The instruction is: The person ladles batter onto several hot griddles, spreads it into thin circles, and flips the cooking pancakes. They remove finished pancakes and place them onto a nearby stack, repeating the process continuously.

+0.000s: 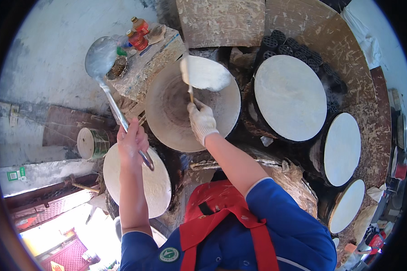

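My left hand (pixel 132 137), bare, grips the handle of a large metal ladle (pixel 101 59), its bowl up at the left over the edge of a cluttered ledge. My right hand (pixel 201 118) wears a white knit glove and holds a thin stick-like tool (pixel 190 89), whose upper part is blurred. Beside that tool, a white patch (pixel 207 74), batter or a thin sheet, shows over the far part of a round griddle (pixel 166 111). Another round griddle with a pale layer (pixel 156 189) lies below my left hand. To the right, a large griddle is covered by a white layer (pixel 290 98).
More white-covered round griddles (pixel 342 149) curve along the right. Perforated coal briquettes (pixel 285 50) are stacked behind them, against brown boards (pixel 224 23). Red bottles (pixel 138 40) stand on the ledge (pixel 159 54). A bucket (pixel 91 143) is at the left.
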The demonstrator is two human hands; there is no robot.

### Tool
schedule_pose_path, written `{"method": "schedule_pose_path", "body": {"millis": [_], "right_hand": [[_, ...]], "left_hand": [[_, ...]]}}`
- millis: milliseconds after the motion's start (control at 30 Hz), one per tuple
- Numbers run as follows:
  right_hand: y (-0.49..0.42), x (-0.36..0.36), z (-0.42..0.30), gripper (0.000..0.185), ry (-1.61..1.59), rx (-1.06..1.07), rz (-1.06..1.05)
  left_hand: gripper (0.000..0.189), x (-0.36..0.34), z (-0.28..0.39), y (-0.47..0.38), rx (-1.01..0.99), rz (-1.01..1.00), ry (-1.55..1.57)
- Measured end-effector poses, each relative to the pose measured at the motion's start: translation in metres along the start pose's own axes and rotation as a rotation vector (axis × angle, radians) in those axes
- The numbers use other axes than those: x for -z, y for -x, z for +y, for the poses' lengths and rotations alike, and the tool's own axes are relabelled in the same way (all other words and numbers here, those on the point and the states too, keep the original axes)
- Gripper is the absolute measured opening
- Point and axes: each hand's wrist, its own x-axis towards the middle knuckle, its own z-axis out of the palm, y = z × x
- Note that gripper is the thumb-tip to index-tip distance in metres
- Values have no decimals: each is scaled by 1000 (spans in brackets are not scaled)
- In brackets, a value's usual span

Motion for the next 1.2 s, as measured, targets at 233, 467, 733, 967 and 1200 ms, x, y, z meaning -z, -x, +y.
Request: {"method": "schedule_pose_path", "body": {"millis": [233, 467, 733, 967, 1200], "right_hand": [[27, 74, 22, 38, 205, 44, 316], [23, 28, -4, 38, 117, -207, -21], [-8, 112, -36, 37, 631, 56, 25], [-31, 81, -40, 38, 788, -56, -378], [-96, 113, -84, 39, 939, 129, -416]], "left_hand": [[27, 60, 17, 57, 226, -274, 408], [27, 85, -13, 90, 314, -281, 528], [27, 102, -16, 123, 111, 31, 339], [35, 85, -38, 142, 208, 294, 431], [37, 73, -50, 164, 179, 427, 483]]}}
